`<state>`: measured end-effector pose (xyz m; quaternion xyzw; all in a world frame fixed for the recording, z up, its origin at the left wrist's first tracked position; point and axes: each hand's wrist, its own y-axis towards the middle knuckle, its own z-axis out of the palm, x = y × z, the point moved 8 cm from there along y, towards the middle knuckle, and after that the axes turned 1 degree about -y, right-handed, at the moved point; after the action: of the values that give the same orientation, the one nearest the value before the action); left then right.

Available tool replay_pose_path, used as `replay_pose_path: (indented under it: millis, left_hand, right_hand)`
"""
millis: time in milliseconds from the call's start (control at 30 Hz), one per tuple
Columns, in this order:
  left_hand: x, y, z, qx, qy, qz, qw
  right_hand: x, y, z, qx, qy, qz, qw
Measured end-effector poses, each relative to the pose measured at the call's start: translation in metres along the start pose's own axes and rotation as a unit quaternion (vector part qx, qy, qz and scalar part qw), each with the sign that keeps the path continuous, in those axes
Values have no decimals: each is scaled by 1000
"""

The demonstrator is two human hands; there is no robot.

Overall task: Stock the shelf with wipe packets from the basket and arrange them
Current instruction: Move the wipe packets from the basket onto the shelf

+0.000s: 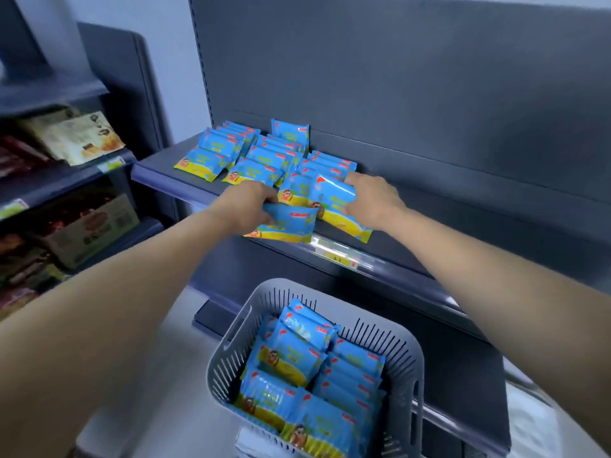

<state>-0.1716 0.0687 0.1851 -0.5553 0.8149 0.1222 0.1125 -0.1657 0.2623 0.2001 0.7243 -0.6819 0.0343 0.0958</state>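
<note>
While the grey slotted basket (pixel 228 371) holds blue-and-yellow wipe packets (pixel 297 352), left hand (pixel 248 203) and right hand (pixel 373 200) fingers each grasp one.

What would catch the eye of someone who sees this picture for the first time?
First, two bare arms reach to the dark grey metal shelf, where the left hand grips a glossy blue-and-yellow plastic wipe packet and the right hand grips a second packet at the front edge. Behind them, rows of identical packets lie overlapping. Below, a grey slotted plastic basket holds many more.
</note>
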Motion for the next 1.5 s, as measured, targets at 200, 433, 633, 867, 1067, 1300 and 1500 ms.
replay_pose_path:
  millis: [200, 433, 633, 867, 1067, 1300, 1500]
  left_hand:
    - [64, 37, -45, -47, 27, -4, 998]
    - [134, 109, -65, -25, 44, 30, 998]
    - [149, 158, -29, 39, 54, 76, 995]
    - [164, 185, 5, 78, 80, 84, 990]
    - [161, 195, 20, 17, 144, 100, 984]
    - [145, 185, 30, -41, 184, 112, 976]
    - [115, 148, 28, -76, 149, 159, 973]
  right_hand:
    - [32, 51, 8, -12, -32, 14, 999]
    - [61, 114, 56, 87, -93, 61, 990]
    - [48, 128, 82, 87, -99, 131, 983]
    - [40, 133, 92, 71, -130, 159, 976]
    - [42, 133, 91, -9, -185, 167, 968]
    - [46, 112, 85, -71, -201, 134, 968]
    - [51, 71, 75, -88, -157, 58, 982]
